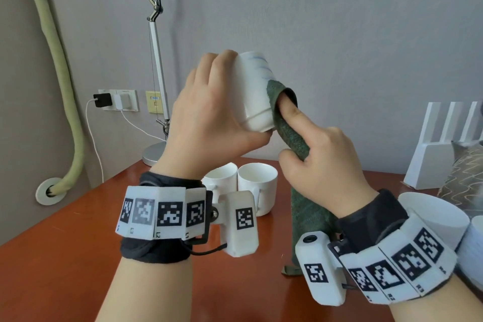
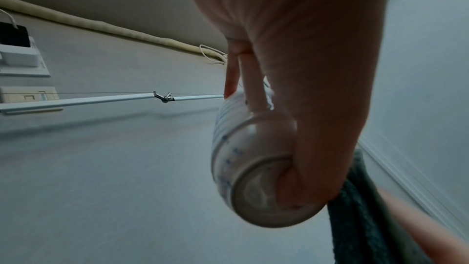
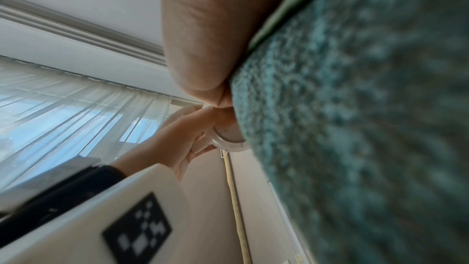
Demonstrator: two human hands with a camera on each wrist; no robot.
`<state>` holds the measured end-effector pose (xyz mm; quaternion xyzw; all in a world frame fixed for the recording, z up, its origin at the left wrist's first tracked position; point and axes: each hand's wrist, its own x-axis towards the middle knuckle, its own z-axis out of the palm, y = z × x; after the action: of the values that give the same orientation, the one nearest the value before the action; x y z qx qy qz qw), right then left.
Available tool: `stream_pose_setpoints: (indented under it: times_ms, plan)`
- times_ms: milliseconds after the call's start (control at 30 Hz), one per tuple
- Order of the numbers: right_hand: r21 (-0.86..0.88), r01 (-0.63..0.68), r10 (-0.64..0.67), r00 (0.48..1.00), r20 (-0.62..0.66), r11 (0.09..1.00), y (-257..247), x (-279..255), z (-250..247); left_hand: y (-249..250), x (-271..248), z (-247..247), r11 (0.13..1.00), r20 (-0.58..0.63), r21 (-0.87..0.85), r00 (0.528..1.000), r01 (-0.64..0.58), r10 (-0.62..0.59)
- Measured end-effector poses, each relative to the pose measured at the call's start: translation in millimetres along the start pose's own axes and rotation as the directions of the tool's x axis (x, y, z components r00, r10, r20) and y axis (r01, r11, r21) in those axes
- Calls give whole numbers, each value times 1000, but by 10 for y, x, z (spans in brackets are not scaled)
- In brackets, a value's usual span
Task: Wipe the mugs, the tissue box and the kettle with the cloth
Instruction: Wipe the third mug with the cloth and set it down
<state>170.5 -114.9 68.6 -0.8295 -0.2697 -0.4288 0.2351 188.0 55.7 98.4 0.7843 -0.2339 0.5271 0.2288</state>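
My left hand grips a white mug with blue stripes, raised above the table and tipped on its side. In the left wrist view the mug's base faces the camera, with the thumb across it. My right hand holds a dark green cloth; the index finger lies in a fold of it, pressed against the mug's side. The cloth fills the right wrist view and hangs down to the table. Two plain white mugs stand side by side behind my wrists.
The reddish wooden table runs to a grey wall. A desk lamp's base stands at the back. At the right are a white ribbed stand, a grey patterned box and a white round vessel.
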Motion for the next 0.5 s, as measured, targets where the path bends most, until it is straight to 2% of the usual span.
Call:
stream_pose_setpoints:
  times_ms: [133, 300, 400, 500]
  plan:
    - [50, 31, -32, 999, 14, 998, -29, -27, 59, -10, -2, -11, 1000, -36, -9, 999, 15, -15]
    - [-104, 150, -151, 989, 2, 983, -83, -16, 40, 95, -3, 44, 997, 66, 10, 995, -81, 80]
    - [-204, 128, -133, 991, -12, 971, -106, -3, 5, 131, 0, 58, 994, 87, 9, 990, -113, 111]
    - [-230, 70, -81, 996, -35, 971, -135, 26, -50, 130, 2, 30, 992, 102, 15, 987, -123, 121]
